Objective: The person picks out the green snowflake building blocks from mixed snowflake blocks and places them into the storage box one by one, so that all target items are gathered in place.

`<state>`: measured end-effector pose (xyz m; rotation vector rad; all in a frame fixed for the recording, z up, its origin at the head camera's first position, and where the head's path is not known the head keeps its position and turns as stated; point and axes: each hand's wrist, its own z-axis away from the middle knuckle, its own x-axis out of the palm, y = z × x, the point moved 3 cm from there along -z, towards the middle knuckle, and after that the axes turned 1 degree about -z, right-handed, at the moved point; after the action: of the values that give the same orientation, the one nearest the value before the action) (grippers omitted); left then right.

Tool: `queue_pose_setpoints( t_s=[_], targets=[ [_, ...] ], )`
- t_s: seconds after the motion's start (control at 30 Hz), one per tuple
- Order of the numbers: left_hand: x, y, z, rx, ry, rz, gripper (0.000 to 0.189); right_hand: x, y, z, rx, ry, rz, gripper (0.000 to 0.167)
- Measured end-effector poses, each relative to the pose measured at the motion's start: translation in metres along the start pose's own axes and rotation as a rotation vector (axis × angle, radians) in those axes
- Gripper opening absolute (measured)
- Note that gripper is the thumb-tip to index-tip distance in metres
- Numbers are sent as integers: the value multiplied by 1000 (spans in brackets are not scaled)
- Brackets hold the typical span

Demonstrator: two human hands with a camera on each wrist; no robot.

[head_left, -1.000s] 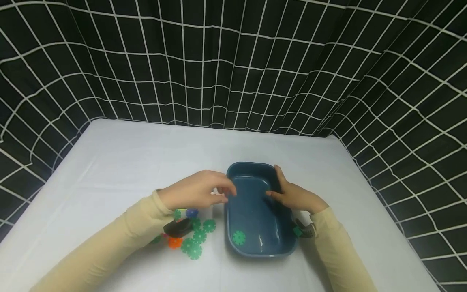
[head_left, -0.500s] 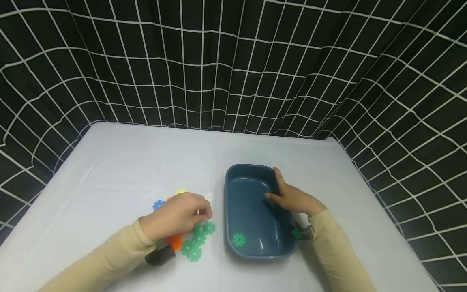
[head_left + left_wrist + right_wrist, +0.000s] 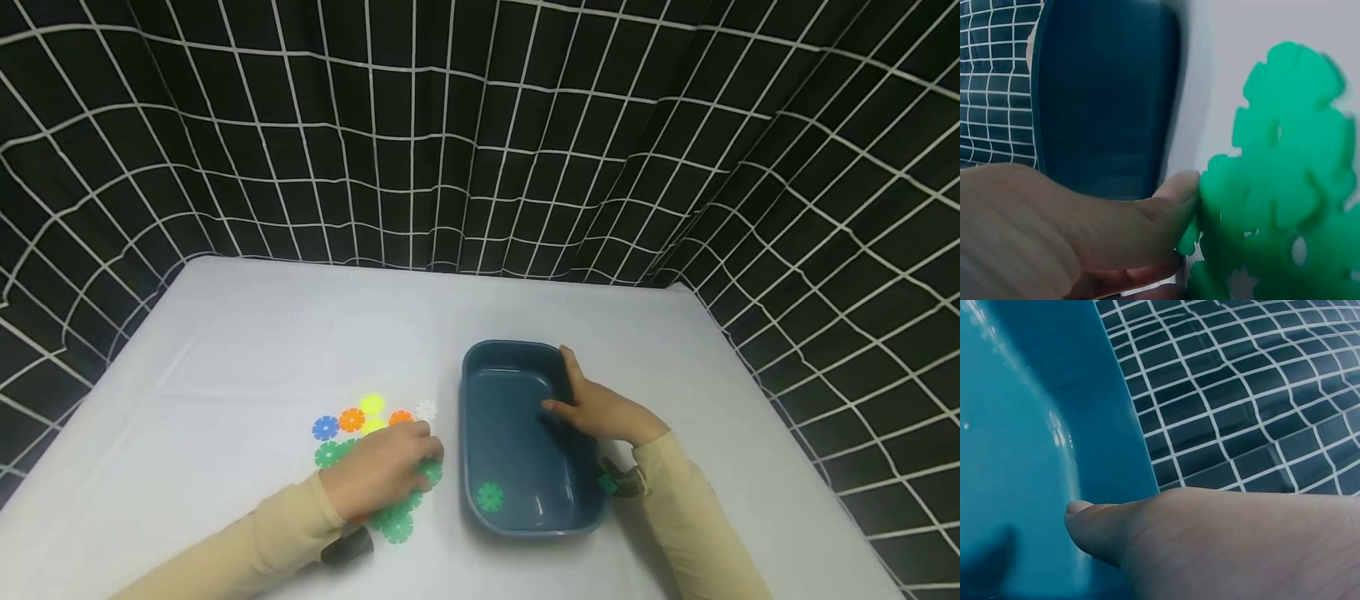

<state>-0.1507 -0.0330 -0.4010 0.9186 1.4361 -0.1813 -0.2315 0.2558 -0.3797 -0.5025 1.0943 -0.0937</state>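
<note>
My left hand reaches down into the pile of notched plastic snowflake discs, its thumb and fingertips pinching a green snowflake disc at the pile's right side. In the left wrist view the thumb presses against the edge of overlapping green discs, with fingers curled below. My right hand grips the right wall of a blue plastic tub, thumb inside and fingers over the outer side. The right wrist view has the thumb against the tub's inner wall. One green disc lies inside the tub, near its front left corner.
Left of the tub, blue, orange, yellow and white discs lie on the white tablecloth. More green discs lie in front of the left hand. A black curtain with white grid lines surrounds the table.
My left hand has moved from the tub's left rim back to the disc pile, then slightly right and onto the green disc. My right hand stays on the tub.
</note>
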Motion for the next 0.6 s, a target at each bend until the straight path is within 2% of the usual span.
queue_pose_setpoints(
  t_s=[0.1,0.23,0.3,0.37,0.5,0.6],
  targets=[
    [1,1,-1,-34,-28,31,25,-1,0,1,9,2,5,96],
    [2,-1,-3,-107,-80,129,23,-2,-1,1,10,9,10,96],
    [2,-2,-4,-118,-88,170,27,-2,-1,1,10,14,9,96],
    [1,-3,-4,-103,-81,204,29,-2,0,1,9,15,1,96],
    [-8,-2,-7,-18,-31,237,29,0,0,1,12,16,-2,96],
    [-19,-3,-13,-2,-2,247,28,1,-1,1,24,24,9,96]
  ],
)
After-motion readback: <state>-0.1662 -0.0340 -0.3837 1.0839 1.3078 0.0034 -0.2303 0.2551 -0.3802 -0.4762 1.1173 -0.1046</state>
